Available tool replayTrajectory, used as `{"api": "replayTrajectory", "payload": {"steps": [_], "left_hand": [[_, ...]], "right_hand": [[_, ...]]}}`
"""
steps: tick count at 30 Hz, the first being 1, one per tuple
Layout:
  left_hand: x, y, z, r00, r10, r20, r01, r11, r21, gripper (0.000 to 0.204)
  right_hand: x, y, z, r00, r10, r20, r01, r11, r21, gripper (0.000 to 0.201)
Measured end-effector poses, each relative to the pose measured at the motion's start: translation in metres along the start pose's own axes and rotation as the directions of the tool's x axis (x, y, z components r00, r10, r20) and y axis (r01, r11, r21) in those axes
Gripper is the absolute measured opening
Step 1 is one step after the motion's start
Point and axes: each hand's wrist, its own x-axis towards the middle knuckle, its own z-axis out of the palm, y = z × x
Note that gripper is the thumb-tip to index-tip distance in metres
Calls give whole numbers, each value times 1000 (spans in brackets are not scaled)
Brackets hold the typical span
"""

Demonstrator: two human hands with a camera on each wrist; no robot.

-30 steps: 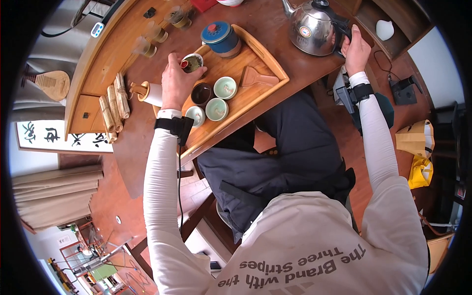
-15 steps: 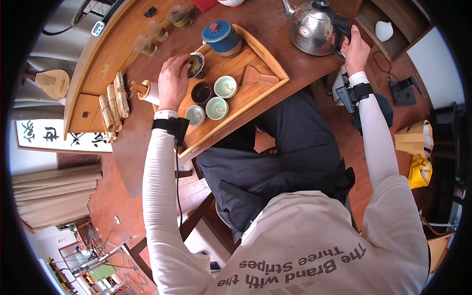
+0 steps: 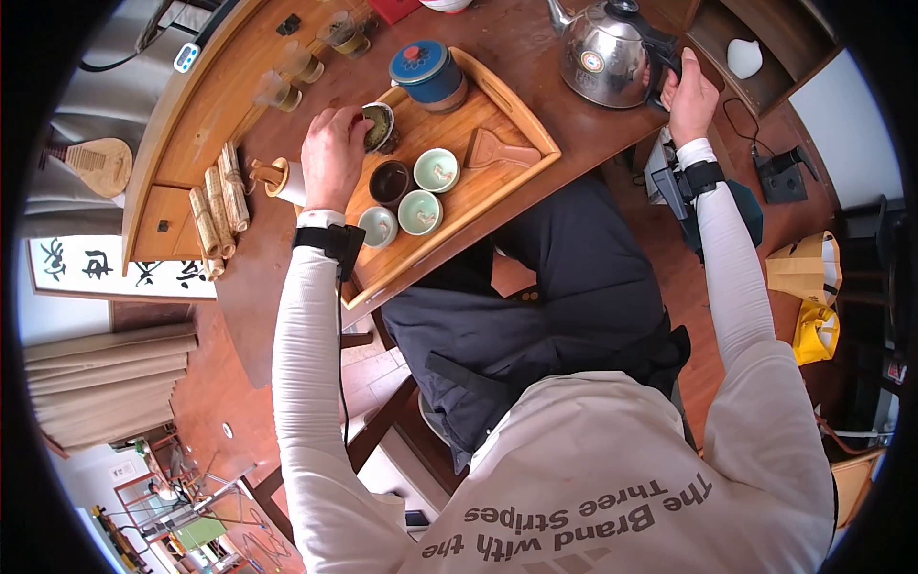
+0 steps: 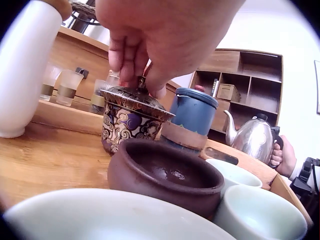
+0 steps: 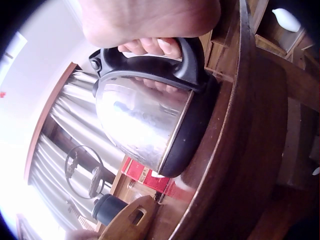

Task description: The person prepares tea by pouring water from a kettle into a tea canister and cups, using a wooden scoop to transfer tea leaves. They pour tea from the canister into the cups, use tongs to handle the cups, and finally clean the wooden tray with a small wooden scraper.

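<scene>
My left hand [image 3: 332, 158] pinches the knob of a dark, gold-patterned lid [image 4: 132, 95] close over its ornate gaiwan cup [image 4: 122, 132]. In the head view, the gaiwan [image 3: 380, 129] shows a greenish inside beside my fingertips, and the hand hides the lid. My right hand [image 3: 692, 100] grips the black handle of a steel kettle [image 3: 598, 67], which stands at the back right of the table, spout pointing away to the left. Near the left hand, on the wooden tray [image 3: 497, 110], are a dark brown cup [image 3: 390, 182] and several pale green cups [image 3: 421, 212].
A blue lidded canister [image 3: 426, 77] and a flat brown piece [image 3: 502, 150] share the tray. Left of it stand a white holder [image 3: 292, 182] and rolled bamboo bundles [image 3: 220, 210]. Glasses [image 3: 279, 91] line the far side. The table edge runs before my lap.
The left hand has shifted slightly left, uncovering more of the gaiwan's greenish inside; the red detail at its fingers is now hidden in the head view. My right hand stays on the kettle.
</scene>
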Motion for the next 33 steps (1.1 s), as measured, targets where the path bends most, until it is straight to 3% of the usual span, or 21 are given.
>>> {"api": "replayTrajectory", "payload": {"steps": [14,17,19,20,22,24,26,28,30,31,33], "left_hand": [[0,-2,5,995,-94,9,95,995,-40,22],[-10,8,1,995,-92,-34,91,995,-28,28],[-22,15,-5,968,3,-250,-15,999,-47,34],[-28,21,-12,967,-1,-257,-13,998,-53,34],[-47,31,-27,945,-119,-303,75,985,-153,34],[-69,29,-37,899,-101,-426,89,995,-49,30],[-94,21,-44,837,-266,-478,238,964,-120,29],[-118,8,-44,767,-427,-479,398,902,-167,29],[-142,-14,-34,754,-455,-473,502,864,-32,33],[-152,-25,-27,736,-475,-482,519,853,-47,33],[-168,-41,-12,757,-565,-327,632,760,151,36]], "right_hand": [[-3,-3,2,1000,16,-12,-16,1000,-10,50],[-5,-7,2,1000,5,-3,-5,999,-38,50],[-7,-9,3,1000,-2,-8,2,997,-78,51],[-6,-11,2,1000,-10,-5,10,997,-82,51],[-8,-12,2,1000,0,29,2,997,-71,52],[-9,-11,2,998,-30,61,34,997,-66,51],[-13,-13,5,999,-31,27,33,997,-74,50],[-17,-14,6,999,-32,-33,31,999,-30,48],[-16,-11,4,997,-73,-10,73,997,-23,45],[-18,-14,4,995,-82,-49,79,994,-77,41],[-15,-13,-7,978,-208,-18,203,966,-162,40]]}}
